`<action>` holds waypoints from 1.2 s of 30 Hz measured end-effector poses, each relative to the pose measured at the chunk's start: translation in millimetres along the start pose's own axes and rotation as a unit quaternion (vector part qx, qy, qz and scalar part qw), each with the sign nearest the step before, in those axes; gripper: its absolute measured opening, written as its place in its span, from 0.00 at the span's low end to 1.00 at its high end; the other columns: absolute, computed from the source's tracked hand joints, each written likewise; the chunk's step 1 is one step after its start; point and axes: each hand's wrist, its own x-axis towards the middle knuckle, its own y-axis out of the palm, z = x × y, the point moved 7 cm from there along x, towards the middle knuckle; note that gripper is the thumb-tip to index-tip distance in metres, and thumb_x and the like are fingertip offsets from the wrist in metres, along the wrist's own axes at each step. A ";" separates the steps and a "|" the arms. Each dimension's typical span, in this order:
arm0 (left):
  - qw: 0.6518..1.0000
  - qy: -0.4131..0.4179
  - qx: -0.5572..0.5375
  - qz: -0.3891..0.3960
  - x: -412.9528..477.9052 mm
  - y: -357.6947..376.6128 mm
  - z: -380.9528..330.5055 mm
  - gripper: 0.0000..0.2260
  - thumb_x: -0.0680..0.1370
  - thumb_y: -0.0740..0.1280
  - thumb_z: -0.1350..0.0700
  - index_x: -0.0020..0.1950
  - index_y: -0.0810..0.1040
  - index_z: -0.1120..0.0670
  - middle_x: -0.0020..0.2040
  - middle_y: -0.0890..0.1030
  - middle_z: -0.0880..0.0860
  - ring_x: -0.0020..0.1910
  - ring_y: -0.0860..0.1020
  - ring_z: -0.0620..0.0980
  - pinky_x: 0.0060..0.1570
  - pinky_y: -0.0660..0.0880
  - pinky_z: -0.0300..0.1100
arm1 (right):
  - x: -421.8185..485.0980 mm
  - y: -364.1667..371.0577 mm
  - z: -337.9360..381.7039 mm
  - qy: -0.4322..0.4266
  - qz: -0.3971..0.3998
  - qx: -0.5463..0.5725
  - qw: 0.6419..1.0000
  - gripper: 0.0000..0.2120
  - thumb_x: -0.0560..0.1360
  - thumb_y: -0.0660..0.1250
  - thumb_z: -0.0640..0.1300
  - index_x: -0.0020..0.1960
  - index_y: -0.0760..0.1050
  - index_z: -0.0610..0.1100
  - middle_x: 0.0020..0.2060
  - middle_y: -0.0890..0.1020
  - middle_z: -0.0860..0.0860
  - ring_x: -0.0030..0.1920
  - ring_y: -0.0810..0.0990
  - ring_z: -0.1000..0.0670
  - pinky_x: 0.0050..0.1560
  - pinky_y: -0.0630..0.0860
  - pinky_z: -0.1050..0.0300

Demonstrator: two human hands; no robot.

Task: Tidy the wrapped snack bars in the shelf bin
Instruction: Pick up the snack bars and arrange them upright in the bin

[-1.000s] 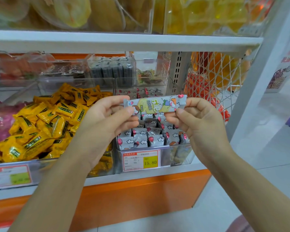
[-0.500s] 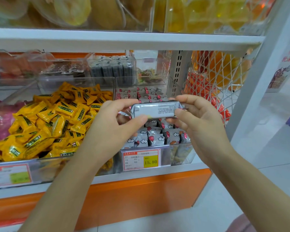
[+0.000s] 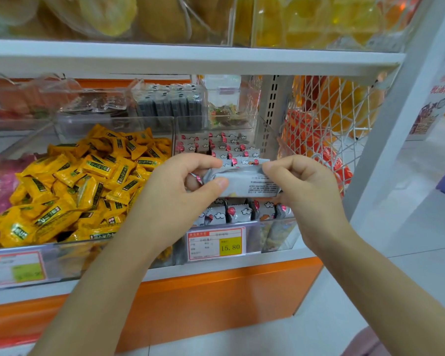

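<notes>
Pinching 1 silver snack bar (image 3: 244, 181), fingers of left hand (image 3: 170, 201) and right hand (image 3: 306, 191) hold its ends.

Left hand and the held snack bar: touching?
Touching. The head view shows the left hand pinching one end of the snack bar between thumb and forefinger; the right hand pinches the other end.

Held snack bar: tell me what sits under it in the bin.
Under the held snack bar, wrapped bars stand upright in the clear bin, visible nearer and farther. Those directly beneath are hidden by it, the left hand and the right hand.
</notes>
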 end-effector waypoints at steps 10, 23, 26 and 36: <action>0.997 -0.032 -0.042 -0.057 0.3 -0.9 5.3 0.08 0.74 0.65 0.52 0.37 0.75 0.53 0.38 0.77 0.56 0.32 0.74 0.48 0.23 0.68 0.28 | -8.0 6.9 12.5 -0.074 -0.006 -0.041 0.996 0.08 0.72 0.70 0.43 0.34 0.79 0.49 0.30 0.80 0.59 0.33 0.75 0.61 0.37 0.72 0.69; 0.998 0.021 0.046 -0.038 0.1 1.0 -5.4 0.07 0.74 0.67 0.49 0.46 0.72 0.37 0.36 0.75 0.40 0.36 0.74 0.32 0.33 0.69 0.24 | 1.1 16.2 0.6 -0.036 0.074 0.086 0.993 0.12 0.79 0.61 0.39 0.60 0.77 0.43 0.51 0.83 0.48 0.50 0.82 0.44 0.52 0.79 0.48; 0.989 0.048 0.133 -0.039 4.4 1.6 -6.7 0.11 0.75 0.62 0.46 0.57 0.74 0.45 0.43 0.74 0.40 0.40 0.70 0.35 0.38 0.65 0.23 | 2.5 21.0 -0.1 -0.035 0.112 0.070 0.991 0.13 0.77 0.62 0.41 0.60 0.77 0.46 0.52 0.83 0.47 0.50 0.81 0.45 0.49 0.78 0.53; 0.930 0.022 0.366 0.015 37.7 -0.1 31.5 0.31 0.77 0.55 0.39 0.75 0.57 0.54 0.76 0.57 0.52 0.75 0.51 0.51 0.73 0.49 0.50 | 63.8 13.9 10.5 -0.057 -0.033 -0.077 0.995 0.07 0.75 0.68 0.40 0.52 0.73 0.43 0.47 0.81 0.46 0.47 0.82 0.45 0.50 0.80 0.45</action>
